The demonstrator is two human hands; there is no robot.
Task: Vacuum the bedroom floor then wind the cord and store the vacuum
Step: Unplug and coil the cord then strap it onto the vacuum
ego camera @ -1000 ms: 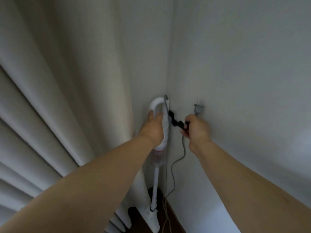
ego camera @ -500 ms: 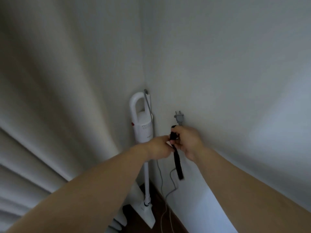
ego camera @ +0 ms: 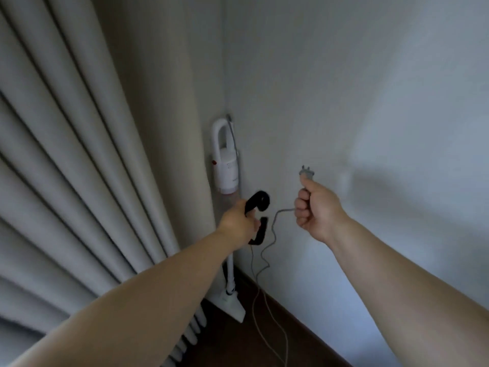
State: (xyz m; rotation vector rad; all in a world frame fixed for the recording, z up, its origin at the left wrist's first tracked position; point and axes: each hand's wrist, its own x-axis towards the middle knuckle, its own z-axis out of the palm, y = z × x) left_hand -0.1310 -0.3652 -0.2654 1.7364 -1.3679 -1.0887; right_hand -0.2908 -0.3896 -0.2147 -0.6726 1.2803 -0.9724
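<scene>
Reaching forward from the head view, both bare forearms stretch toward a room corner. The left hand [ego camera: 238, 221] has its fingers curled round a black strap [ego camera: 258, 215], gripping it near the middle: the upper end curves up and over in a hook above the knuckles, and the lower end hangs down below the hand with a small bend at its tip. The right hand [ego camera: 316, 210] is clenched into a fist round the grey cord [ego camera: 267, 250] just below the plug [ego camera: 307, 174], whose two prongs stick up above the thumb side of the fist. The two hands are apart, with the right one a little higher than the left.

From the underside of the right fist the cord runs toward the left hand, bends down in a loose wave between the two hands and drops to the dark wooden floor [ego camera: 264, 345], where it trails on below the right forearm toward the bottom edge of the frame.

Beyond the left hand, the white stick vacuum [ego camera: 225, 165] stands upright in the corner. Its looped handle is well above both hands, its body is just above the left knuckles, and its tube passes behind the left hand down to the floor head, which rests on the floor below the left forearm. A second run of cord hangs along the vacuum's side nearest the right hand.

Left of the left arm hang pale pleated curtains [ego camera: 79, 154]. Behind the right hand and arm is a plain white wall [ego camera: 370, 88].
</scene>
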